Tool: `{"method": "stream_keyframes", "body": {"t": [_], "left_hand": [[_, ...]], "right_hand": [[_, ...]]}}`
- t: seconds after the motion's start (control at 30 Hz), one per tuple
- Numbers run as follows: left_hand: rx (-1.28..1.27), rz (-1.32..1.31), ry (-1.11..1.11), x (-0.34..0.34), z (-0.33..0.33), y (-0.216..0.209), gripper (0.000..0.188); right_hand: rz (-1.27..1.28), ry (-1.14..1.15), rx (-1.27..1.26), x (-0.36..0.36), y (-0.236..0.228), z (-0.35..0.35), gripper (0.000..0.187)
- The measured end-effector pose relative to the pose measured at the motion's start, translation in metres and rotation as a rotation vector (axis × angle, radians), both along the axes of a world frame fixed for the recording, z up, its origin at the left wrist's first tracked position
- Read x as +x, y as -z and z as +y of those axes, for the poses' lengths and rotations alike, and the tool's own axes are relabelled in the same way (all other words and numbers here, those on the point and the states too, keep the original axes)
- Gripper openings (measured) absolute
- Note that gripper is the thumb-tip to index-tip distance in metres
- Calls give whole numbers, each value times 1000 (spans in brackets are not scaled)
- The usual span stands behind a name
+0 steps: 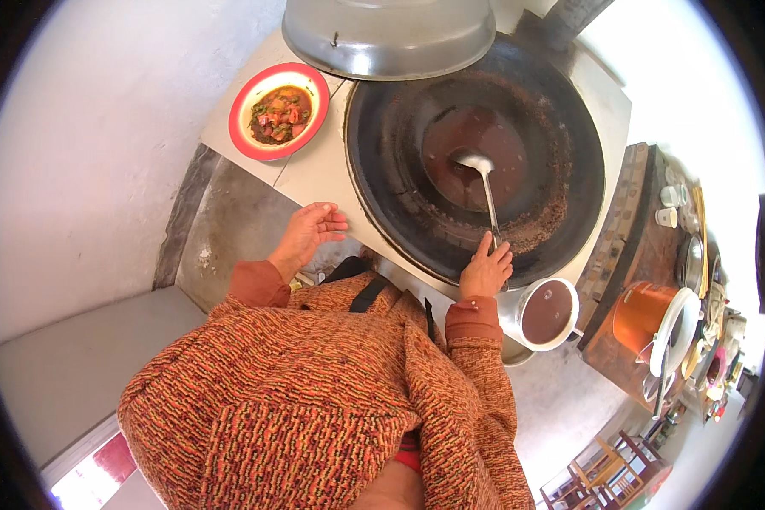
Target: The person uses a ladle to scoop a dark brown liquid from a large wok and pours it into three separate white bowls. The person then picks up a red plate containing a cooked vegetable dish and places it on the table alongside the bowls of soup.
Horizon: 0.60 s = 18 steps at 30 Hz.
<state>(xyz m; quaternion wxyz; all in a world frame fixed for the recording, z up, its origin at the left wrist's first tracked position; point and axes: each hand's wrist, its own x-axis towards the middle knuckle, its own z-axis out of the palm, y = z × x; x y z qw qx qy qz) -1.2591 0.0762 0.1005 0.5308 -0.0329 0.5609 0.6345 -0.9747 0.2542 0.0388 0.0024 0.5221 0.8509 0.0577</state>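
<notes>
While the left hand hangs empty, fingers parted, the right hand clasps the ladle, likely rigid and light, best held by its handle.

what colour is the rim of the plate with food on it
Red: the plate's rim circles a pale cream band, seen in the head view.

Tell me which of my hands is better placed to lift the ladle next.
Probably your right hand: it holds the ladle by its handle, while your left hand is empty, outside the wok.
</notes>
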Motion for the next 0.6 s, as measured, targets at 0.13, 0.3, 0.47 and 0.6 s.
{"method": "stream_keyframes", "body": {"t": [0.13,0.3,0.47,0.6], "left_hand": [[4,41,-62,3,-22,-2,19],[-40,90,-146,-1,-37,-2,22],[-31,125,-330,-35,-42,6,29],[-55,152,-383,-86,-32,24,35]], "right_hand": [[-132,52,-368,-8,-30,19,54],[-15,45,-256,-18,6,20,51],[51,53,-274,-34,14,19,49],[168,87,-351,-44,22,27,54]]}}
